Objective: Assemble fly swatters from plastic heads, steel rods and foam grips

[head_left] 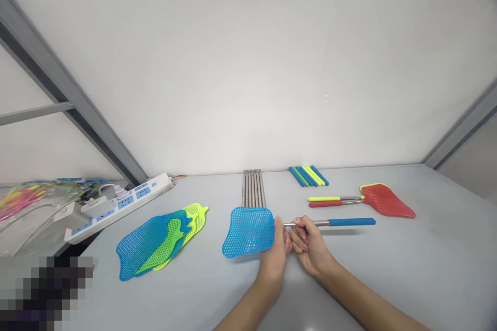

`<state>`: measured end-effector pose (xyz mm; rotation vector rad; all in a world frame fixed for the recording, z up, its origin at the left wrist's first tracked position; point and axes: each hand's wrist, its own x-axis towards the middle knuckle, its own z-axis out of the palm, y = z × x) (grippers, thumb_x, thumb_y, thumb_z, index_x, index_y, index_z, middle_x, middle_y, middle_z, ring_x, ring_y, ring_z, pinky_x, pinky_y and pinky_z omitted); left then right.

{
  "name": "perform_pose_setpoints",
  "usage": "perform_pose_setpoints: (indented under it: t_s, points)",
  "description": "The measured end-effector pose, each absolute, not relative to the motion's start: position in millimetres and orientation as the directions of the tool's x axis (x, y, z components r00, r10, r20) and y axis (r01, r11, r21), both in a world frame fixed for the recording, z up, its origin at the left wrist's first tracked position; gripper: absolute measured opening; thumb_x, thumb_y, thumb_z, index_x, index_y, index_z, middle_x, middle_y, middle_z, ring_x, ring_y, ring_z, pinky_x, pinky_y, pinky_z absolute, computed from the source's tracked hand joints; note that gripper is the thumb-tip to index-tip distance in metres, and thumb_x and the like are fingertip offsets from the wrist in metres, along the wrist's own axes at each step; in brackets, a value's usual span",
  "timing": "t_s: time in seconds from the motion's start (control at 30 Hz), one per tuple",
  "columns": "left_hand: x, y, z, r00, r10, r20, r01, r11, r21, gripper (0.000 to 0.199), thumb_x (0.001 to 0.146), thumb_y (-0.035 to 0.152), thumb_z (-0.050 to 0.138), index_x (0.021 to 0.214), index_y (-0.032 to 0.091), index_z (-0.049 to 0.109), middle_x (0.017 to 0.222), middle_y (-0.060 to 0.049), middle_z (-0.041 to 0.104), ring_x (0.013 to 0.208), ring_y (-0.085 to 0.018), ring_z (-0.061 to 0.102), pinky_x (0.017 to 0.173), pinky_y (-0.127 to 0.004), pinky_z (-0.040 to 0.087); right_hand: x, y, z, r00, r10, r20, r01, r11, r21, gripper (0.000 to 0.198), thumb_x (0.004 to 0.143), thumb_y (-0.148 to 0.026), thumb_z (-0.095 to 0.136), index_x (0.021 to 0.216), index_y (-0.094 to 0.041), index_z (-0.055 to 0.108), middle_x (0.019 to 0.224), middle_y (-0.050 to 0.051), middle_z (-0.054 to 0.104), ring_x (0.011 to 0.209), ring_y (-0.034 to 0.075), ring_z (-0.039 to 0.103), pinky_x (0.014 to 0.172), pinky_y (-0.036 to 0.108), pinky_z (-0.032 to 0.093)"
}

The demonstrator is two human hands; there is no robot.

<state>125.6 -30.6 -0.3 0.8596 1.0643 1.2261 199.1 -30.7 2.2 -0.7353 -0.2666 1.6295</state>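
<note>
Just above the table I hold a blue fly swatter point(248, 232) level, its mesh head to the left and its blue grip to the right. My left hand point(277, 248) is closed where the head meets the metal rod. Close beside it, my right hand point(308, 245) pinches the rod further along, left of the blue grip. Behind the swatter head lies a row of several metal rods point(253, 189). To the left is an overlapping pile of loose swatter heads point(143, 240) in blue, green and yellow.
Two swatters with a red head point(388, 200) and a yellow one beneath lie at the right. Several coloured grip tubes point(308, 176) lie near the back wall. A white power strip point(120, 209) with plugs runs along the left edge, near plastic bags point(34, 207).
</note>
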Motion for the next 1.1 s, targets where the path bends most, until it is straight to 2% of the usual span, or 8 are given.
perform_pose_setpoints:
  t_s: [0.43, 0.63, 1.1]
  points:
    - [125, -32, 1, 0.003, 0.986, -0.169, -0.333, 0.161, 0.929, 0.042, 0.074, 0.046, 0.042, 0.046, 0.019, 0.025, 0.040, 0.007, 0.026, 0.038, -0.006, 0.025, 0.042, -0.020, 0.027, 197, -30, 6, 0.004, 0.951, -0.310, -0.833, -0.168, -0.527, 0.028, 0.061, -0.019, 0.048, 0.037, -0.018, 0.032, 0.028, -0.009, 0.022, 0.027, 0.004, 0.014, 0.029, 0.019, 0.016]
    - [123, -32, 7, 0.012, 0.986, -0.169, -0.373, 0.161, 0.914, 0.043, 0.073, 0.046, 0.043, 0.045, 0.019, 0.026, 0.039, 0.007, 0.026, 0.037, -0.006, 0.026, 0.042, -0.020, 0.027, 201, -29, 11, -0.031, 0.957, -0.289, -0.784, -0.203, -0.587, 0.028, 0.061, -0.019, 0.049, 0.039, -0.016, 0.032, 0.031, -0.009, 0.023, 0.027, 0.002, 0.014, 0.029, 0.017, 0.010]
    - [115, -26, 18, 0.002, 0.995, -0.097, -0.399, 0.090, 0.912, 0.037, 0.073, 0.041, 0.046, 0.052, 0.020, 0.024, 0.040, 0.009, 0.024, 0.037, -0.005, 0.022, 0.039, -0.019, 0.025, 211, -27, 19, -0.034, 0.961, -0.274, -0.747, -0.207, -0.632, 0.026, 0.063, -0.018, 0.049, 0.043, -0.016, 0.032, 0.035, -0.009, 0.025, 0.029, 0.002, 0.014, 0.031, 0.018, 0.009]
